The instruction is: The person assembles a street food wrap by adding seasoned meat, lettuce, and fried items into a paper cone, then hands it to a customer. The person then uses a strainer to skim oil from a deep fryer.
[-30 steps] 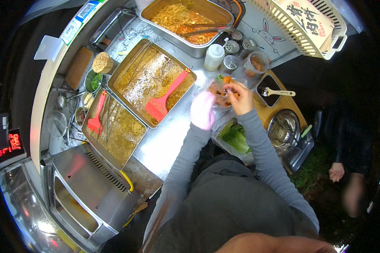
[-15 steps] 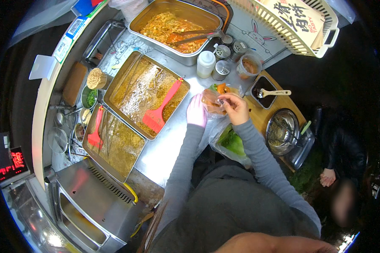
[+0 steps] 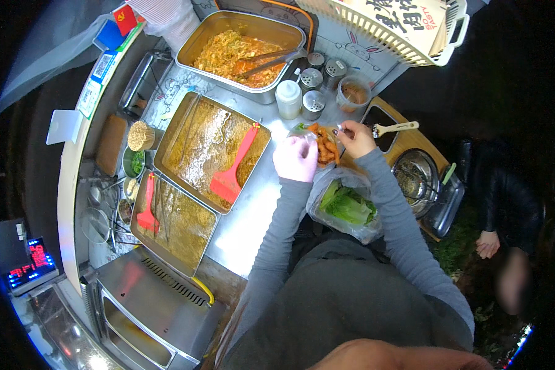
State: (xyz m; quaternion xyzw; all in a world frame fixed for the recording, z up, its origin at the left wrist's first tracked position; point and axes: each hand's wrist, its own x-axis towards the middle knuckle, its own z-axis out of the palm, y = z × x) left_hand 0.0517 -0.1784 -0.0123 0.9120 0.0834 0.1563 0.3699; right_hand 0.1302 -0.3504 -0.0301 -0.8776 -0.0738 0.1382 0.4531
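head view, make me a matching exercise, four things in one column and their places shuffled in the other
1 fried pieces
2 green leaves
3 tongs
4 squeeze bottle

A in the steel tray of chopped food
B beside the metal-topped shakers
C between the left hand and right hand
D in the clear plastic bag

Pairs: 1-C, 2-D, 3-A, 4-B

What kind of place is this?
Likely an outdoor food stall at night: a deep metal pan of cooked food with tongs, shaker jars on the steel counter, and greenery in the dark alongside.
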